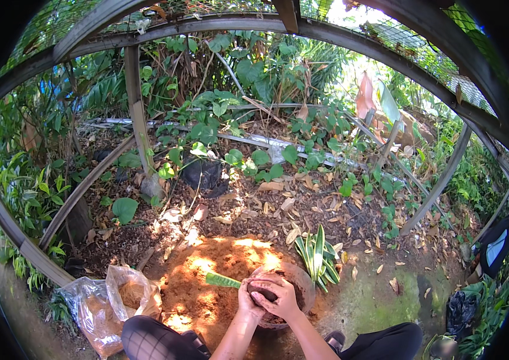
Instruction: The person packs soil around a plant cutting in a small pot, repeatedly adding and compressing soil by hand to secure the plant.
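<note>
My left hand (251, 301) and my right hand (281, 296) are cupped together around a dark brown rounded lump (265, 291), soiled at the fingers. Whether the lump is packed soil or a small pot I cannot tell. A green snake plant leaf (223, 280) sticks out to the left from beside my left hand; its base is hidden. Beneath my hands stands a round, soil-smeared basin (306, 289), its inside mostly covered by them. Several yellow-edged snake plant leaves (317, 257) lie just beyond the basin on the right.
Reddish-brown loose soil or coir (197, 285) is heaped left of the basin. Clear plastic bags (93, 312) of brown fibre stand beside my left knee. Dry leaves (272, 186) and vines cover the ground ahead, under a curved frame (140, 114). A black bag (461, 313) lies right.
</note>
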`<state>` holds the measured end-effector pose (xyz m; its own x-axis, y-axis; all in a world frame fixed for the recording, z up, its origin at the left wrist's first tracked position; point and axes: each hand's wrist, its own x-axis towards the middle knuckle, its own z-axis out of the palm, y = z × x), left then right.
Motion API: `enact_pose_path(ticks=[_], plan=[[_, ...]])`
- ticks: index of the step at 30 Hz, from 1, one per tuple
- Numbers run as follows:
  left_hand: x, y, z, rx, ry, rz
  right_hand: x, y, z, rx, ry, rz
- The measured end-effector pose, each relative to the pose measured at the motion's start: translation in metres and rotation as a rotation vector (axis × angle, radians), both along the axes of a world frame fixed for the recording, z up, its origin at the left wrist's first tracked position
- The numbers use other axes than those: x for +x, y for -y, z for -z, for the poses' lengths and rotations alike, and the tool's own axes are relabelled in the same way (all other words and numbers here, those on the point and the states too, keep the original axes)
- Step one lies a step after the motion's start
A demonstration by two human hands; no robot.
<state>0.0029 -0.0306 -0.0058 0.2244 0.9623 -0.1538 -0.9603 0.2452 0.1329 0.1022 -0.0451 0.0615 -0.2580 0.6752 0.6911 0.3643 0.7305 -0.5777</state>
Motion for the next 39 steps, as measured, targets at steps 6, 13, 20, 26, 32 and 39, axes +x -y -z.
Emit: enact_pose_path(ticks=[6,13,20,26,32,39], plan=[[-0.007,-0.001,-0.005,0.205,0.132,0.092,-0.011,0.005,0.004,0.107,0.014,0.035],[0.009,0.007,-0.033,-0.082,-0.238,-0.082,-0.022,0.005,0.014,-0.407,-0.922,0.243],[0.005,0.006,-0.036,-0.035,-0.265,-0.170,-0.020,0.023,0.006,-0.188,-0.369,0.380],[0.009,0.004,-0.026,-0.033,-0.367,-0.098,-0.025,0.016,0.003,-0.205,-0.374,0.234],[0.005,0.003,-0.028,-0.073,-0.375,-0.139,-0.020,0.012,0.014,-0.333,-0.407,0.122],[0.007,0.008,-0.040,-0.097,-0.581,-0.197,-0.014,0.004,0.015,-0.405,-0.215,0.114]])
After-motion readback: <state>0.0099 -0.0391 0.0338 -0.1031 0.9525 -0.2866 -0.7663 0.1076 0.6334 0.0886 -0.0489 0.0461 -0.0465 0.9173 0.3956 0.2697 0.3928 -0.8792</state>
